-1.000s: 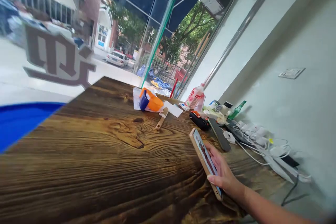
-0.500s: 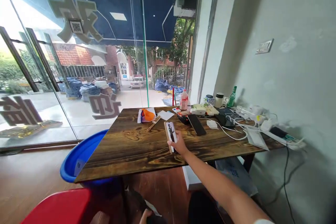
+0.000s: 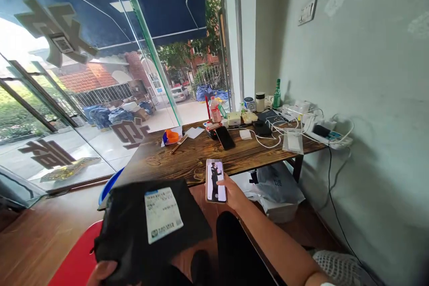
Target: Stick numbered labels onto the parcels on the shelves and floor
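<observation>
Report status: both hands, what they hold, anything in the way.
Right hand grips phone, screen lit, before near edge of wooden table. Left hand grips black parcel, white label up. Parcel and phone apart, nothing between.

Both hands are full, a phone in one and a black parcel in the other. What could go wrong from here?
1. The right hand grips the phone only by its lower end, apparently off the table; it could slip and fall.
2. The left hand holds the black parcel by one near corner, so it may sag or slide out.
3. White cables sprawl across the table's far end; anything set down there might snag them.
</observation>
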A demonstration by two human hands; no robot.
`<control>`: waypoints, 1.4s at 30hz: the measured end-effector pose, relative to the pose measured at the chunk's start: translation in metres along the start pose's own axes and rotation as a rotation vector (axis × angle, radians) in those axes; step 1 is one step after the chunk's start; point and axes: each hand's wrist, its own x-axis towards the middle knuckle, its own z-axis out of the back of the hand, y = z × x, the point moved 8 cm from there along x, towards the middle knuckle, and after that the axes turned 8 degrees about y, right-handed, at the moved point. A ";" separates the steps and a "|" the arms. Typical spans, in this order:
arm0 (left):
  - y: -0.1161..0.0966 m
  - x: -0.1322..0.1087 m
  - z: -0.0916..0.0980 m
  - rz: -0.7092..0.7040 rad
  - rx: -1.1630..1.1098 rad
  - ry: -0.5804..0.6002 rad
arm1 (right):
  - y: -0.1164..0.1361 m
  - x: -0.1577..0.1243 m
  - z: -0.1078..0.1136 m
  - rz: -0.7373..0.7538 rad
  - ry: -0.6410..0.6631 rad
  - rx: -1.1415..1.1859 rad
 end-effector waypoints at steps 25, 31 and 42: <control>0.129 0.027 -0.091 0.210 -0.078 -0.175 | 0.039 -0.071 0.028 -0.055 -0.190 0.183; 0.120 0.016 -0.123 0.099 0.012 -0.061 | 0.032 -0.074 0.028 -0.106 -0.070 0.148; -0.014 0.104 -0.238 -0.778 1.310 -0.005 | 0.009 -0.055 0.091 -0.299 -0.251 0.185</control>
